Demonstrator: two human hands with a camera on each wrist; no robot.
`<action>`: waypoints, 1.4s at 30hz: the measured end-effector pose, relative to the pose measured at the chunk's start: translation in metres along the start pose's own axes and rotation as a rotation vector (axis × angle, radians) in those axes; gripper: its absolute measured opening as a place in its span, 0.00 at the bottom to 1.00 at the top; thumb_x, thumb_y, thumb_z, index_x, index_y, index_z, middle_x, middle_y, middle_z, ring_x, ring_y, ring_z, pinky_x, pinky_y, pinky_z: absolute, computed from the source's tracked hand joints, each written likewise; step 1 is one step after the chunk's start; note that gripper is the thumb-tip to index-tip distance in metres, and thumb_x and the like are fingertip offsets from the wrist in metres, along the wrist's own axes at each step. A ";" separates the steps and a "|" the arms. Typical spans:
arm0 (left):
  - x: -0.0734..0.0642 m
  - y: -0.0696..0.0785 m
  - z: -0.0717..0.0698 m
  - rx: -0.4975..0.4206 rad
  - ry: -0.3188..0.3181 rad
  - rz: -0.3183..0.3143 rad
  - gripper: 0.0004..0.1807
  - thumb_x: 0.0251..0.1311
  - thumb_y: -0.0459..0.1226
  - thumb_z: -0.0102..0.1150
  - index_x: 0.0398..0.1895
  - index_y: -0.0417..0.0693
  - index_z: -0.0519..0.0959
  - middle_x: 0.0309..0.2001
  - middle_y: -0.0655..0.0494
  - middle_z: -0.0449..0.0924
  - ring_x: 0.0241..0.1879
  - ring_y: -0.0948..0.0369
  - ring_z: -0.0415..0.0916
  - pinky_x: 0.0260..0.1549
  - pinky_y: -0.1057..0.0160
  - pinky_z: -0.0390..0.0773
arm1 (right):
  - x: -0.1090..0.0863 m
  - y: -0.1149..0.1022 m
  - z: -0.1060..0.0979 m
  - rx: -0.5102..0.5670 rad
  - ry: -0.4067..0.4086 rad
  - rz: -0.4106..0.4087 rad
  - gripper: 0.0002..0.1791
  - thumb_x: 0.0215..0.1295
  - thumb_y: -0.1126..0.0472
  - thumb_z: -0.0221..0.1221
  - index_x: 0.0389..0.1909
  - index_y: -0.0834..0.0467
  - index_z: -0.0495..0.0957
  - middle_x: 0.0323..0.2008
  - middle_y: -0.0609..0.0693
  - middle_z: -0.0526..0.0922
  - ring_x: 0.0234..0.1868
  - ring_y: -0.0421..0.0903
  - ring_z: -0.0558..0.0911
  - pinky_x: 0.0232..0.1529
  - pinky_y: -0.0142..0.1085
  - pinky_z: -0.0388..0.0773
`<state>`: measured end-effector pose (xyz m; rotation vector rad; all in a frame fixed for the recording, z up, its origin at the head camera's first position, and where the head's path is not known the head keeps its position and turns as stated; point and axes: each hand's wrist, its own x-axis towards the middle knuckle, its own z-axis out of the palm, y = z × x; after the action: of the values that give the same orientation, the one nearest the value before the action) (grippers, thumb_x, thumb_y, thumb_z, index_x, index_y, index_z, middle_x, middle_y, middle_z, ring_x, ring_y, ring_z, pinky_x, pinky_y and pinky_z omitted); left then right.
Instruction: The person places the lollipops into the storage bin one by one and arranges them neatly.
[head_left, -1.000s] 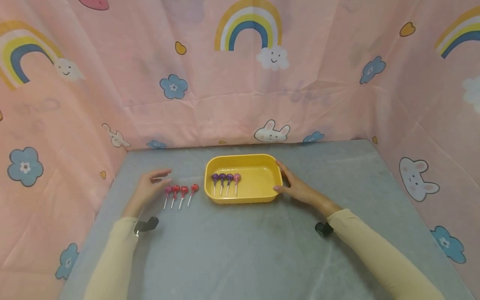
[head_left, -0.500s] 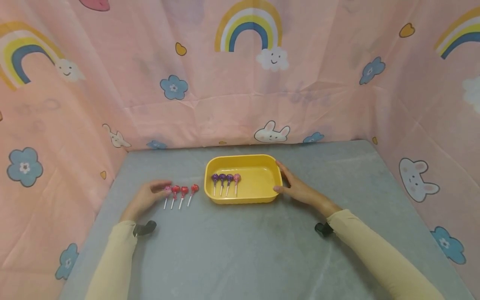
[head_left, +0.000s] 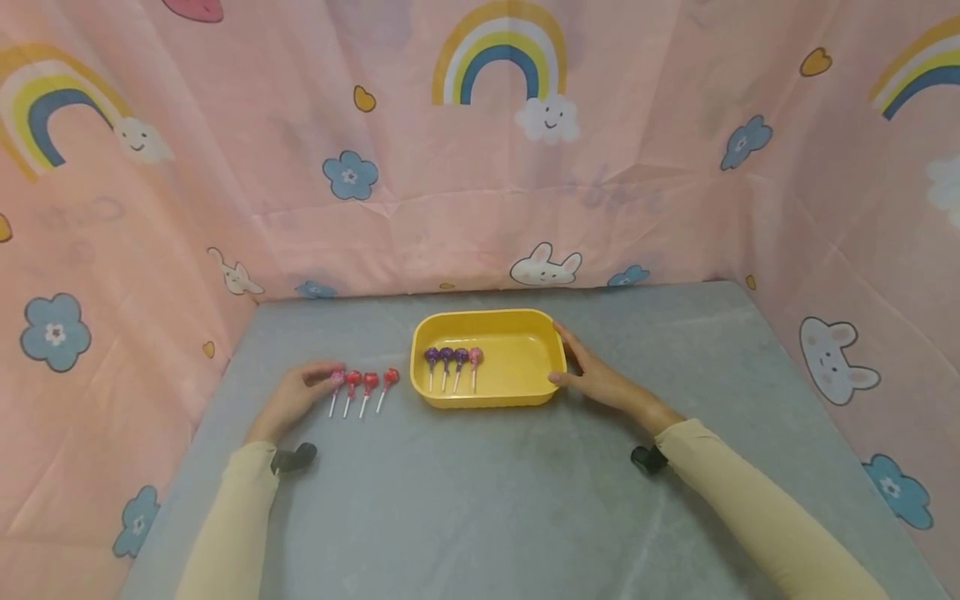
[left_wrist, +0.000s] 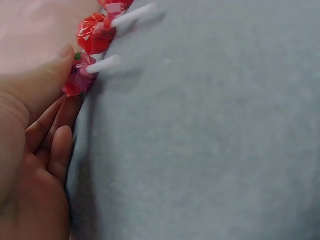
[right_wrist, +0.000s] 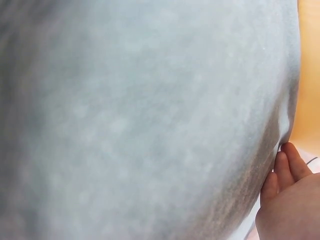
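Left hand (head_left: 292,398) pinches pink lollipop (left_wrist: 82,75) by its wrapped head, stick left free, at the end of a row with three red lollipops (head_left: 371,381) on the table (head_left: 480,500). Right hand (head_left: 603,383) grips yellow tray (head_left: 521,367) at its right end, probably steadying it; four lollipops (head_left: 461,357) lined up inside. Fingertip behind candy hidden; right wrist view misses the thumb.

Four lollipops (head_left: 353,379) lie on the tabletop (head_left: 480,500), left of a tray (head_left: 521,367) whose left half holds four other lollipops (head_left: 447,355).
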<state>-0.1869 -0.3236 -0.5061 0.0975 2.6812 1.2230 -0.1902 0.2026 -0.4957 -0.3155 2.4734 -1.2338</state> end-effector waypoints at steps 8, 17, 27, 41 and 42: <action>0.000 0.005 0.003 -0.011 0.017 0.026 0.28 0.64 0.55 0.60 0.62 0.51 0.78 0.66 0.45 0.74 0.69 0.44 0.67 0.68 0.37 0.64 | -0.001 0.000 -0.001 -0.002 0.000 0.005 0.54 0.66 0.40 0.60 0.78 0.32 0.30 0.81 0.54 0.44 0.80 0.59 0.45 0.74 0.68 0.43; 0.002 0.010 0.004 0.002 0.016 0.010 0.28 0.64 0.55 0.60 0.60 0.50 0.79 0.66 0.46 0.73 0.70 0.45 0.65 0.69 0.37 0.63 | -0.001 0.001 -0.002 0.000 0.002 0.000 0.55 0.66 0.41 0.61 0.79 0.37 0.30 0.80 0.54 0.44 0.80 0.60 0.45 0.74 0.69 0.43; -0.001 0.015 -0.002 -0.052 0.033 -0.021 0.27 0.64 0.54 0.60 0.60 0.50 0.78 0.66 0.45 0.74 0.71 0.45 0.63 0.71 0.36 0.59 | -0.001 0.000 -0.002 0.002 -0.009 -0.011 0.54 0.66 0.41 0.60 0.79 0.37 0.30 0.81 0.52 0.42 0.81 0.59 0.44 0.75 0.68 0.43; 0.013 0.058 -0.005 -0.049 0.071 0.060 0.28 0.63 0.57 0.60 0.61 0.54 0.78 0.65 0.50 0.75 0.63 0.47 0.74 0.62 0.43 0.74 | 0.001 0.003 0.000 0.007 -0.003 -0.018 0.54 0.67 0.42 0.60 0.78 0.34 0.30 0.81 0.51 0.39 0.81 0.59 0.42 0.74 0.69 0.41; 0.016 0.062 -0.004 -0.046 0.068 0.082 0.28 0.63 0.57 0.60 0.61 0.54 0.79 0.65 0.50 0.76 0.62 0.48 0.75 0.61 0.44 0.75 | 0.001 0.003 0.000 0.007 -0.004 -0.017 0.54 0.67 0.41 0.60 0.78 0.34 0.30 0.81 0.51 0.39 0.81 0.59 0.42 0.74 0.69 0.41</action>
<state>-0.2043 -0.2839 -0.4590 0.1629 2.7302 1.3346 -0.1915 0.2041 -0.4988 -0.3378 2.4673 -1.2470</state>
